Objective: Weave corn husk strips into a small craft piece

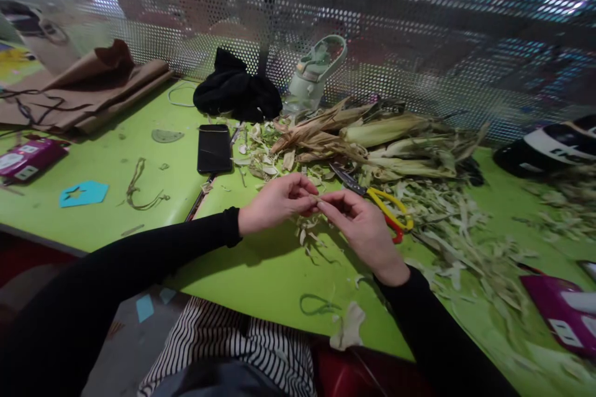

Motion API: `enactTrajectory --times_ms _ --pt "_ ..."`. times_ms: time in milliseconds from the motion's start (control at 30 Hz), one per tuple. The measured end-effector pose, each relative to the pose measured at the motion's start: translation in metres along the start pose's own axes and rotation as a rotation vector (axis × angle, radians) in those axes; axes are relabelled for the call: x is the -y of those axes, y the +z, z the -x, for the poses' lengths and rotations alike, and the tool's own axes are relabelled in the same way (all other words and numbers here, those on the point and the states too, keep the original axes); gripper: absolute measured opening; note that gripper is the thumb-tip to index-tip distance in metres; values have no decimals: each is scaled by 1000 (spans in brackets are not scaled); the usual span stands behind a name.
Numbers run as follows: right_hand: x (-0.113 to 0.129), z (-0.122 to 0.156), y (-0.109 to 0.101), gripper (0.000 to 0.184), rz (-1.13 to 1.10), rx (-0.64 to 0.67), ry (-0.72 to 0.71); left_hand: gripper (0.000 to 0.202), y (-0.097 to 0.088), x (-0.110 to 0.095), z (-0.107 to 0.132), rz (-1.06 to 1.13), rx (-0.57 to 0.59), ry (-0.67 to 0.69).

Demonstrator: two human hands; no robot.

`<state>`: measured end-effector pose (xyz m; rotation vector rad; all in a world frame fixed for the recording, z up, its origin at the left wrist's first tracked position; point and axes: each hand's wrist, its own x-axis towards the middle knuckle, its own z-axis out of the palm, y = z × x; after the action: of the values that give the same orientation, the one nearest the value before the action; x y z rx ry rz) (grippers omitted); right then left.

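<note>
My left hand [282, 201] and my right hand [361, 223] meet fingertip to fingertip above the green table [274, 279]. Both are closed in a pinch on a thin strip of corn husk, mostly covered by the fingers. Curled husk shreds [307, 236] show just below the fingertips; whether they join the held strip I cannot tell. Scissors with yellow and red handles [391, 205] lie right beside my right hand, blades pointing away to the left. Behind them is a heap of dried corn husks [386, 136].
Left of the husks are a black phone [214, 149], a black cloth [237, 90] and a pale green bottle [307, 80]. Husk scraps [470, 242] spread along the right. A perforated metal screen [186, 18] borders the far edge. Brown paper [102, 87] lies far left.
</note>
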<state>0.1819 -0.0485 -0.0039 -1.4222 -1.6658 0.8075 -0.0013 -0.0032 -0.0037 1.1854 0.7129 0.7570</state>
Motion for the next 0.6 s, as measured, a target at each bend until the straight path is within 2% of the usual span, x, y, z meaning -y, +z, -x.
enactTrajectory --times_ms 100,233,467,600 --pt "-1 0 -1 24 43 -2 -56 6 -3 0 -2 61 54 -79" --pt "0 0 -1 20 73 -13 -105 9 -6 2 -2 73 101 -68" --pt "3 1 2 26 -10 3 -29 9 -9 1 -1 15 138 -14" --pt "6 2 2 26 -95 22 -1 13 -9 -2 -1 45 145 -43"
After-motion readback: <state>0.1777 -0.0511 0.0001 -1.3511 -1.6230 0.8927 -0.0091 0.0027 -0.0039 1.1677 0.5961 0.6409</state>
